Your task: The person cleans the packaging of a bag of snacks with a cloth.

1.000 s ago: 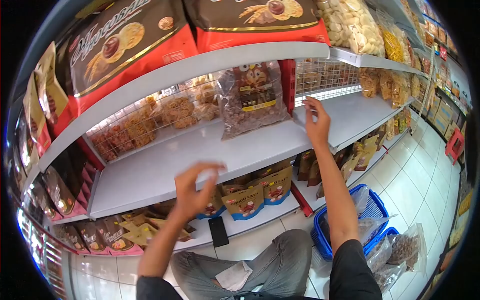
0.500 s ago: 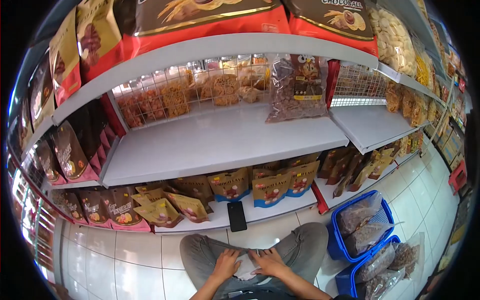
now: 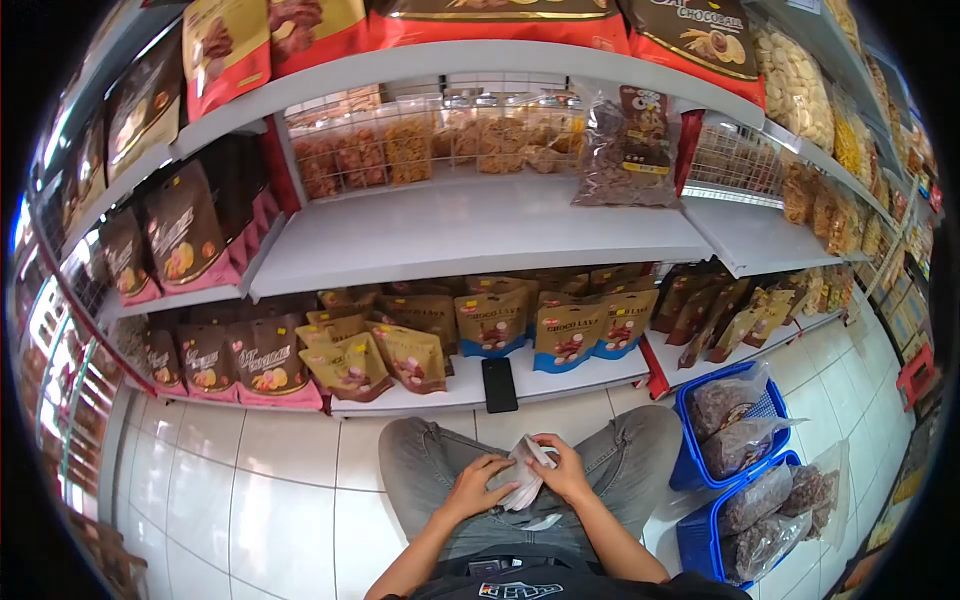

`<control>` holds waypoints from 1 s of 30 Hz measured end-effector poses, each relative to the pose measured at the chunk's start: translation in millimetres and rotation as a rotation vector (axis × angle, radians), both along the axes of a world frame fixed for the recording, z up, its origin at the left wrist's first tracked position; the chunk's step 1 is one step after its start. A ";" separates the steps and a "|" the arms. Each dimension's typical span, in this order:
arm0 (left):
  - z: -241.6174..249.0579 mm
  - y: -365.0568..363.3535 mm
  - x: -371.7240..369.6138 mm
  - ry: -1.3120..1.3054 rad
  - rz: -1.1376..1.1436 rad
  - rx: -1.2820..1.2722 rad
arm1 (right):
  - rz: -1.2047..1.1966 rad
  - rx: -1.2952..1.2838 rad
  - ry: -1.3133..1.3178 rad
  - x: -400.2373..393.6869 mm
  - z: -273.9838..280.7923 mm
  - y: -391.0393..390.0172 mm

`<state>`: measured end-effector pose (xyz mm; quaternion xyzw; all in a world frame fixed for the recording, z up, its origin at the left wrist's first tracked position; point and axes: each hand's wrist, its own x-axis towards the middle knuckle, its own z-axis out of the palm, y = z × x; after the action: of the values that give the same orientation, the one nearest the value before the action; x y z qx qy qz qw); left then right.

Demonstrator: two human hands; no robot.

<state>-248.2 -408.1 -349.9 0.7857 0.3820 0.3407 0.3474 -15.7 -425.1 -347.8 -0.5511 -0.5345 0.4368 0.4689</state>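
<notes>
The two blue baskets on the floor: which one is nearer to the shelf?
The upper blue basket, next to the person's right knee, stands nearer the lowest shelf. The other basket sits below it in the picture, farther from the shelf. Both hold clear snack bags.

White metal shelving (image 3: 470, 235) along shop aisle, wire-mesh back panel (image 3: 430, 140) behind middle tier. Pale glossy square floor tiles (image 3: 260, 500), dark grout lines. Bright even lighting. Red plastic stool (image 3: 917, 372) far right, down aisle.

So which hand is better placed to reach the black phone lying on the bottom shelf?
Probably the right hand: it sits slightly nearer the phone. Both it and the left hand hold the white cloth over the lap, so the margin is slim.
</notes>
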 end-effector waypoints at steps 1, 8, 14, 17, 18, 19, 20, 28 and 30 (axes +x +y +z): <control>3.3 -5.7 2.0 -0.074 -0.002 -0.027 | 0.015 -0.020 0.089 -4.8 14.6 -6.2; 1.9 -35.7 4.2 -0.349 0.009 -0.341 | 0.279 -0.111 0.341 -27.6 78.2 -30.9; 35.7 -28.4 5.1 -0.293 0.071 -0.082 | 0.201 -0.056 0.248 -20.0 57.3 -13.9; -2.2 -11.3 -4.4 -0.366 0.188 -0.489 | 0.210 -0.001 0.185 -0.8 70.8 7.9; 1.0 -5.2 -4.0 -0.362 0.251 -0.512 | 0.242 0.032 0.207 9.9 81.4 19.7; 10.9 1.2 -2.6 -0.394 0.290 -0.537 | 0.270 0.060 0.232 19.7 89.1 32.8; 26.1 7.1 -0.2 -0.422 0.329 -0.570 | 0.231 0.109 0.275 29.8 92.8 45.1; 62.5 58.5 25.8 -0.810 0.488 -0.932 | 0.363 -0.246 0.772 60.0 52.8 74.9; 65.2 70.1 17.4 -0.915 0.342 -0.964 | 0.260 -0.152 0.678 57.2 71.3 75.2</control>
<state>-230.9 -338.1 -284.7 0.2491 0.4245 0.4803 0.7260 41.5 -349.8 -276.6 -0.3359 -0.3802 0.6890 0.5177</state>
